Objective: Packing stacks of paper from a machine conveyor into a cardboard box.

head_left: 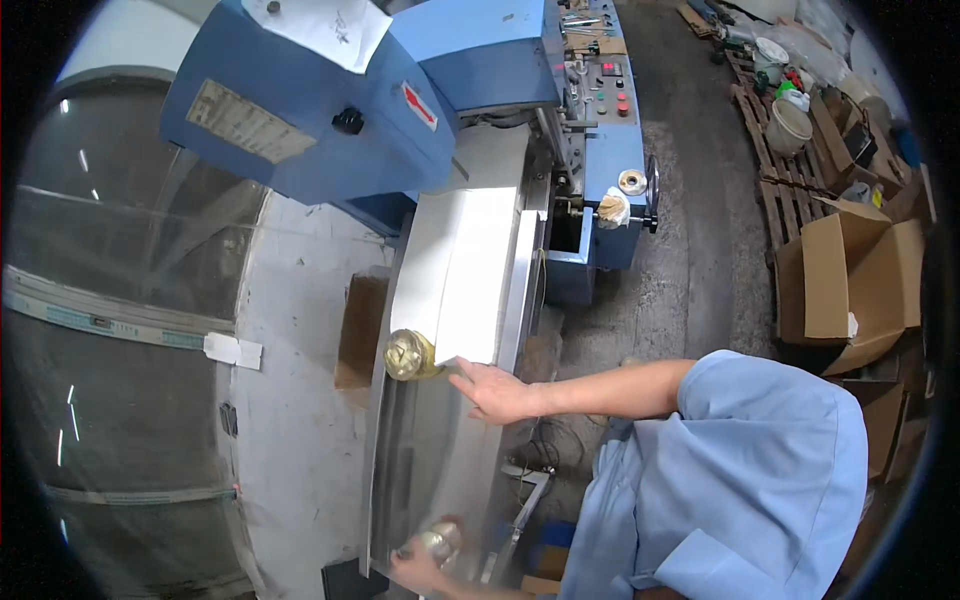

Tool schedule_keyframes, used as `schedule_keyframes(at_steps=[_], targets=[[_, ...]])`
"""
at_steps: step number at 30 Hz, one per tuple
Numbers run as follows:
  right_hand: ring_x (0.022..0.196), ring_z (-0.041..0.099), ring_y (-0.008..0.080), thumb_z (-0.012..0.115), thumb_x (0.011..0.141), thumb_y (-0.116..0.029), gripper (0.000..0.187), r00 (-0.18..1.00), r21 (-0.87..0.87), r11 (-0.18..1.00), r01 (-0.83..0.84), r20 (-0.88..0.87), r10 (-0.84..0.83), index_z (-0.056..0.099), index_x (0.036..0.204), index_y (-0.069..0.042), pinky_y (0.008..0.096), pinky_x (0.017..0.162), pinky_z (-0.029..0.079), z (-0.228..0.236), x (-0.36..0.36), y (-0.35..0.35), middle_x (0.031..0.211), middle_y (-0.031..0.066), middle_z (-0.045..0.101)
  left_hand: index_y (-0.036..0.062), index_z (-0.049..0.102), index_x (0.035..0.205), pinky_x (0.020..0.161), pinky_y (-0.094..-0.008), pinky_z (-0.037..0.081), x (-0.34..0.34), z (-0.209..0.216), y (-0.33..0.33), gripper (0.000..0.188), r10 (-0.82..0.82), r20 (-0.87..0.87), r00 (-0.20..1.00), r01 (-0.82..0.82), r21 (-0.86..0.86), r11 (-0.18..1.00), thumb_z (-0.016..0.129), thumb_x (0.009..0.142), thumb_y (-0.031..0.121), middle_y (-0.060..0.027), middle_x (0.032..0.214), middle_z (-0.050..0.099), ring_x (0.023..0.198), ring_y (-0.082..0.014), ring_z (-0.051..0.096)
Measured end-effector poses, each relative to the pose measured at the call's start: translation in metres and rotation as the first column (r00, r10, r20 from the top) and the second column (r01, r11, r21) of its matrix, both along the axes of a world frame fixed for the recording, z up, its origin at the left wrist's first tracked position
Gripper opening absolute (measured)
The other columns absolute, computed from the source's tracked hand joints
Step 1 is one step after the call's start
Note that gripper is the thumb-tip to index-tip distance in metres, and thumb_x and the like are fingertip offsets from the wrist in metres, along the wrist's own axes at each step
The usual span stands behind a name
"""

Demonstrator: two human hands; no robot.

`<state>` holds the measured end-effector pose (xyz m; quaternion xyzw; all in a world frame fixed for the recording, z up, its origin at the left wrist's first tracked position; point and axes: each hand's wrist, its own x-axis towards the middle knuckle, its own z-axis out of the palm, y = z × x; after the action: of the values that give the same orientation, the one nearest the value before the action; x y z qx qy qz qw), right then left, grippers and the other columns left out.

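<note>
A shiny, gold-toned round jar (408, 355) lies on a long metal conveyor trough (415, 480), against the near end of a white panel (465, 270). My right hand (492, 391) is just to the right of this jar, fingers stretched out, with the index fingertip at the panel's near corner. It grips nothing. Down at the lower edge, my left hand (425, 572) is wrapped round a second shiny jar (442, 540) at the trough's near end. Motion smears that hand and its jar, so their details are unclear.
A blue machine (330, 110) stands over the trough's far end, with a button panel (610, 95) and a handwheel (652, 195) on its right. An open cardboard box (845, 275) and a wooden pallet (775, 170) are at right. A brown carton (360, 335) stands left of the trough.
</note>
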<state>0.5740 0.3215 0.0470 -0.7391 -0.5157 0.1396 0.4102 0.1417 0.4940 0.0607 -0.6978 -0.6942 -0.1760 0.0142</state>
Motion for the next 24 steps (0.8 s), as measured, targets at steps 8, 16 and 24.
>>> schedule_keyframes(at_steps=[8, 16, 24], targets=[[0.121, 0.049, 0.0486, 0.077, 0.078, -0.021, 0.075, 1.000, 0.025, 1.000, 0.007, 0.012, -0.007, 0.042, 0.137, 0.008, 0.0487, 0.102, 0.043, -0.001, 0.007, -0.004, 0.141, 0.0383, 0.035, 0.0008, 0.061, 0.121, 0.098, -0.0495, 0.044, 0.195, 0.009, -0.056, 0.066, -0.476, 0.061, 0.877, 0.466, 0.131, 0.875, 0.085, 0.067, 0.031, -0.0229, 0.120, 0.059, 0.114, -0.0422, 0.054], [0.126, 0.046, 0.0495, 0.075, 0.079, -0.020, 0.075, 1.000, 0.032, 0.999, 0.013, 0.021, -0.014, 0.037, 0.139, 0.004, 0.0476, 0.106, 0.042, -0.002, 0.011, -0.009, 0.144, 0.0375, 0.033, -0.0051, 0.057, 0.124, 0.095, -0.0466, 0.046, 0.293, 0.035, -0.087, 0.050, -0.659, 0.167, 0.734, 0.610, 0.265, 0.747, 0.073, 0.087, 0.023, -0.0186, 0.117, 0.061, 0.112, -0.0357, 0.057], [0.122, 0.048, 0.0503, 0.075, 0.078, -0.018, 0.068, 0.999, 0.029, 0.999, -0.021, -0.040, 0.022, 0.041, 0.132, 0.004, 0.0492, 0.104, 0.042, 0.009, 0.010, -0.007, 0.140, 0.0377, 0.037, -0.0078, 0.051, 0.132, 0.096, -0.0354, 0.048, 0.378, 0.017, -0.011, 0.053, 0.169, 0.970, 0.174, 0.655, -0.242, 0.716, 0.063, 0.098, 0.031, -0.0158, 0.112, 0.061, 0.106, -0.0204, 0.058]])
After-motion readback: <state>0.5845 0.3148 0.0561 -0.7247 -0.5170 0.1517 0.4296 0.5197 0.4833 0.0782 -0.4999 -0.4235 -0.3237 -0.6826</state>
